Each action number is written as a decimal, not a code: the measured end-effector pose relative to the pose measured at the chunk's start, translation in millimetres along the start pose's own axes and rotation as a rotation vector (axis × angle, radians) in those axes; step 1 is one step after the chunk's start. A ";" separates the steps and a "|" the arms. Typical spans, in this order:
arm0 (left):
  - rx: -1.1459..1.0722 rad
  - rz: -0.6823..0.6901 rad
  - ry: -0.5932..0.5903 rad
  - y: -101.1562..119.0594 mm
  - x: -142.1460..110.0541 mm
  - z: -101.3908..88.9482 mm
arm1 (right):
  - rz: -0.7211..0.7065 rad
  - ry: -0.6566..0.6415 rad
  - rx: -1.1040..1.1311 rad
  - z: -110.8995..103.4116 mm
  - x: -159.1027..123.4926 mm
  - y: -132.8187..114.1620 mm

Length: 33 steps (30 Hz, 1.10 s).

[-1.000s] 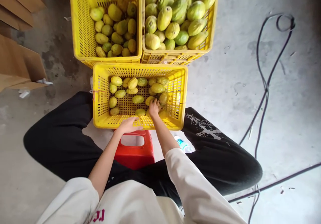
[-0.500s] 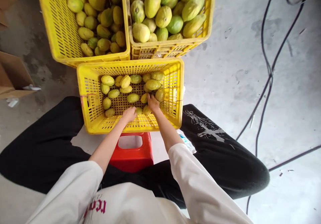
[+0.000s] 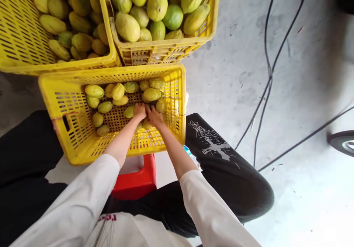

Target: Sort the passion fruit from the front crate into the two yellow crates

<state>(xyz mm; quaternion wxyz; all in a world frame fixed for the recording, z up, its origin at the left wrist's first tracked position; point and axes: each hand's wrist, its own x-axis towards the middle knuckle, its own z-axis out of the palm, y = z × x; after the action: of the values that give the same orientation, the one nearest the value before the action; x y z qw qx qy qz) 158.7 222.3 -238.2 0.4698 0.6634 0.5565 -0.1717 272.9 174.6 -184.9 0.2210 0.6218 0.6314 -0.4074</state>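
Observation:
Both my hands are down inside the near yellow crate point(image 3: 55, 92), side by side among small yellow-green fruits point(image 3: 151, 94). My left hand point(image 3: 139, 111) is curled, knuckles up, against a fruit point(image 3: 129, 111) on the crate floor. Touching it on the right, my right hand point(image 3: 154, 116) has its fingers bent down over fruits point(image 3: 144, 125) that it mostly hides. More fruits lie along the crate's far wall and left part. The crate rests on a red plastic stool point(image 3: 135, 182) between my knees.
Two larger yellow crates stand behind: the left one point(image 3: 24, 60) holds small yellow fruits, the right one point(image 3: 163, 49) big green-yellow fruits. Black cables point(image 3: 265, 81) run over the concrete floor at right. A dark wheel point(image 3: 341, 141) shows at the right edge.
My left hand went from the crate's near rim down into the crate, beside my right hand. My view swung right, so the crates now sit further left in the picture.

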 end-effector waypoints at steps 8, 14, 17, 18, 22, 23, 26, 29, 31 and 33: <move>-0.100 -0.047 0.058 -27.3 -45.7 -21.7 | 0.011 0.155 0.354 11.9 -16.1 -1.4; -0.738 -0.169 0.163 -68.3 -129.3 -58.6 | 0.107 0.311 1.072 2.8 -40.6 -28.4; -0.967 -0.145 0.273 -72.6 -180.1 -82.6 | -0.018 0.303 1.444 -16.2 -60.0 -58.6; -1.023 -0.114 0.296 -70.9 -198.0 -89.3 | -0.082 0.284 1.594 -22.1 -68.7 -70.6; -1.254 0.054 0.354 -57.1 -270.5 -97.4 | -0.274 0.066 2.031 -34.7 -114.7 -113.0; -1.315 0.085 0.349 -53.7 -287.6 -94.5 | -0.303 -0.013 2.062 -34.8 -128.4 -119.4; -1.444 0.147 0.298 -47.3 -332.3 -78.8 | -0.369 -0.175 2.044 -30.6 -172.0 -124.4; -1.548 0.185 0.225 -46.7 -362.5 -62.1 | -0.475 -0.249 1.989 -25.9 -214.0 -113.4; -1.624 0.214 0.187 -47.5 -373.6 -53.9 | -0.569 -0.261 1.942 -24.9 -236.0 -103.6; -1.641 0.237 0.183 -47.4 -378.2 -48.9 | -0.624 -0.227 1.872 -25.0 -249.7 -95.4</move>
<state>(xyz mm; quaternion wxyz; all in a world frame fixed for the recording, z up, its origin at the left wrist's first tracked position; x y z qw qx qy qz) -20.0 41.0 49.7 0.7718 0.1758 0.4674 0.3936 218.7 53.3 48.3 -0.4171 0.3088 0.1655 -0.8386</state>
